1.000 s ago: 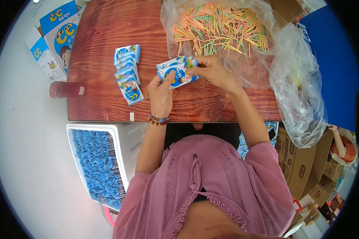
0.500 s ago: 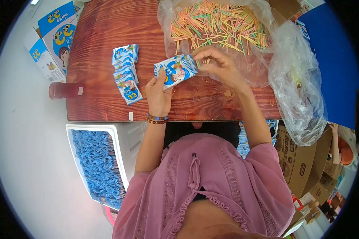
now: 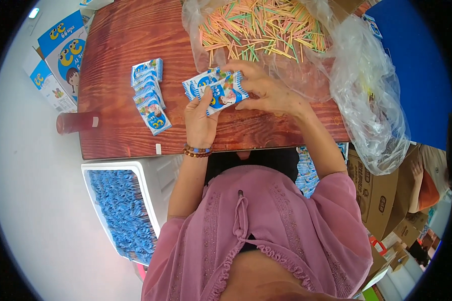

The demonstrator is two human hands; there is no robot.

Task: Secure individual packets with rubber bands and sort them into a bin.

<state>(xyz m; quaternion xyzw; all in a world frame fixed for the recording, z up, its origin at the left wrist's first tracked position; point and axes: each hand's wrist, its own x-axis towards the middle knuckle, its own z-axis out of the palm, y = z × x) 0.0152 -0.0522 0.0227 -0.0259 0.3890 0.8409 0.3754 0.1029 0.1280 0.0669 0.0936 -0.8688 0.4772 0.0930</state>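
Observation:
My left hand (image 3: 201, 119) grips a few small blue-and-white snack packets (image 3: 221, 94), its thumb pressed on the front one. They lie fanned apart, one offset behind another, above the table's near part. My right hand (image 3: 268, 91) curls round their right end, fingers along the upper edge and thumb at the lower corner; its fingertips are partly hidden. Left of my hands, several matching packets (image 3: 153, 114) overlap in a row on the table. Beyond my right hand lies a heap of thin pink, yellow and green sticks (image 3: 266, 30) on clear plastic.
Crumpled clear plastic (image 3: 369, 100) hangs over the right edge of the red-brown wooden table (image 3: 120, 45). A reddish cup (image 3: 78, 123) and printed cartons (image 3: 65, 62) stand at left. Below is a white bin (image 3: 148, 200) of blue packets. Cardboard boxes (image 3: 369, 190) and another person's arm (image 3: 418, 185) are at right.
The packets in my left hand have spread further apart. My right hand has come in from their right tip to wrap round that end. The whole view has shifted slightly.

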